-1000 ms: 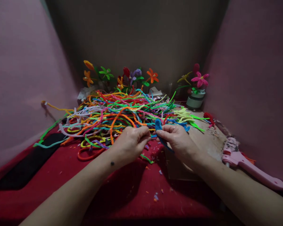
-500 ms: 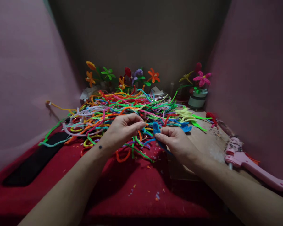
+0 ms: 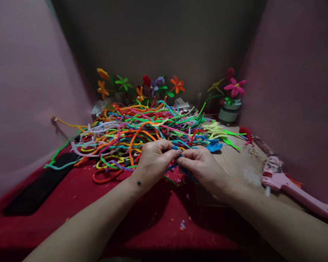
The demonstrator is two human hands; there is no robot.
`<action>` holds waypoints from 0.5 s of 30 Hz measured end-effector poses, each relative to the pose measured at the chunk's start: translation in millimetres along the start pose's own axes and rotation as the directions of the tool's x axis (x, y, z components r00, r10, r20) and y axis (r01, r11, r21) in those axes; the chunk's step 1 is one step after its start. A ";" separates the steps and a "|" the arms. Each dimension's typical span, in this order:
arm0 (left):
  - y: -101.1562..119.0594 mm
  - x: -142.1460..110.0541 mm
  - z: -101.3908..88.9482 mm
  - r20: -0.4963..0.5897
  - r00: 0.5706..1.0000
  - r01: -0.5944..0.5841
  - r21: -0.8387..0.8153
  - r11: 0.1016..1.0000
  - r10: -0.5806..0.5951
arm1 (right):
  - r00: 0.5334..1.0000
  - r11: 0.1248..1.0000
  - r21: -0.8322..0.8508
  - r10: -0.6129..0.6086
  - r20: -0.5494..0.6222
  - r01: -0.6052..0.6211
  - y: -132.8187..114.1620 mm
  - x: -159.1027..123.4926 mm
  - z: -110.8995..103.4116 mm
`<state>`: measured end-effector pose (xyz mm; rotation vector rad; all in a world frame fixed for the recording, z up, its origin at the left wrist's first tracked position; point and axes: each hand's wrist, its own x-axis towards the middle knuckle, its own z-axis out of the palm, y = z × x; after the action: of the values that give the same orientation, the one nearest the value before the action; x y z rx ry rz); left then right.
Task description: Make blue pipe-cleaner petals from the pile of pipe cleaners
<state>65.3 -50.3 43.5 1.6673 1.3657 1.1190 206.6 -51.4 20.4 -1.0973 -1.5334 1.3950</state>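
Both hands meet in front of the heap of coloured pipe cleaners (image 3: 142, 127). My left hand (image 3: 156, 158) pinches the upper end of a blue pipe cleaner piece (image 3: 190, 175) between thumb and forefinger. Right beside it, my right hand (image 3: 203, 165) grips the same piece, its fingers closed. Most of the blue piece is hidden behind the fingers; a strand of it hangs below them. Just past my right hand lies another blue fuzzy piece, petal-like in shape (image 3: 214, 146).
Pipe-cleaner flowers stand along the back, with a pink one (image 3: 235, 87) in a pale jar (image 3: 229, 111). A pink glue gun (image 3: 295, 189) rests at the right on cardboard (image 3: 247, 160). At the left a flat black object (image 3: 41, 185) lies on the red cloth (image 3: 79, 225).
My left hand has moved right and slightly down, and now holds the blue pipe cleaner piece too. My right hand has stayed nearly in place with it.
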 end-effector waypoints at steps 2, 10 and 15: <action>0.4 -0.1 0.2 -0.004 1.000 0.019 -0.032 0.999 -0.019 | 1.000 1.000 0.007 0.000 0.003 0.000 -1.6 -0.7 -0.5; -2.4 4.2 -4.2 0.076 0.996 0.061 -0.121 0.991 -0.053 | 1.000 0.999 -0.032 0.024 0.010 -0.024 -0.9 -1.9 1.5; -4.7 6.6 -10.2 0.148 0.981 -0.096 -0.178 0.979 0.123 | 0.995 0.993 0.087 0.075 0.069 -0.081 -5.1 -3.3 -0.5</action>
<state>54.6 -43.0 44.4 1.6842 1.0596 1.1070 207.7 -54.5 25.5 -1.0759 -1.4727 1.5521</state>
